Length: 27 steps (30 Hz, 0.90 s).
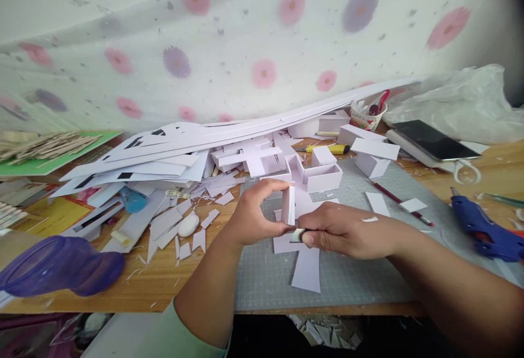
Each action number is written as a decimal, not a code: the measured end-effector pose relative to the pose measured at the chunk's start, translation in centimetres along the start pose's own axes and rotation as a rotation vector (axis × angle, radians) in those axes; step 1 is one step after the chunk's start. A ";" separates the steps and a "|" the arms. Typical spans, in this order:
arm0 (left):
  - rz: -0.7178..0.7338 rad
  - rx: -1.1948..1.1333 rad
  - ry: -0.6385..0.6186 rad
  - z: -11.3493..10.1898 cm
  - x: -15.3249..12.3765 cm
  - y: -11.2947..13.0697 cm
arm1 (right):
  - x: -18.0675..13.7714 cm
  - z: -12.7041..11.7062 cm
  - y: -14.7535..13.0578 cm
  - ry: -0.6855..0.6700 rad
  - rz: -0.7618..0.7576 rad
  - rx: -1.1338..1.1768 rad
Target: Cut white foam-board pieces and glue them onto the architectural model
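Between the thumb and fingers of my left hand (pixel 252 212), a small white board piece (pixel 289 205) stands upright over the cutting mat (pixel 262 287). My right hand (pixel 347 230) is closed on a small tool with a dark edge and a pale end (pixel 299 234), most of it hidden by the fingers. The tool's end is close to the lower edge of the board piece; I cannot tell whether they touch. Under both hands lie flat white board pieces, one a strip (pixel 307 270). Just beyond is an open white board box (pixel 323 177).
A yellow utility knife (pixel 327 149), a red pencil (pixel 403 204) and a blue glue gun (pixel 485 227) lie around. White sheets (pixel 164 153) and offcuts cover the left. A paper cup of tools (pixel 367 118), a phone (pixel 434 139) and a purple mesh item (pixel 61 265) flank the work.
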<state>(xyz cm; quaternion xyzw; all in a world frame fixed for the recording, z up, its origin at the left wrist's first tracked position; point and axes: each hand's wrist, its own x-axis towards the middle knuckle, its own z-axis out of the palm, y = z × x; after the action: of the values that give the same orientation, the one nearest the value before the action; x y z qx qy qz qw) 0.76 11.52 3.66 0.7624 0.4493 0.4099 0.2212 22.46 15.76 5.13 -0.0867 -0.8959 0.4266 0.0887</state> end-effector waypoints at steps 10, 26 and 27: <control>-0.134 -0.020 0.116 0.5 -0.1 0.4 | 0.0 -0.2 1.1 0.484 0.010 -0.496; -0.247 -0.049 0.147 1.3 -0.3 1.2 | 1.9 1.6 2.3 0.729 -0.053 -1.106; -0.251 -0.054 0.147 1.3 -0.3 1.2 | 1.9 1.6 2.4 0.733 -0.052 -1.110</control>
<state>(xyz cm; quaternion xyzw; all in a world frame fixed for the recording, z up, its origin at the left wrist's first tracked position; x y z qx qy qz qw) 2.38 10.66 3.64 0.6620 0.5450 0.4455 0.2576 20.41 16.45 2.43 -0.2371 -0.8963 -0.1574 0.3401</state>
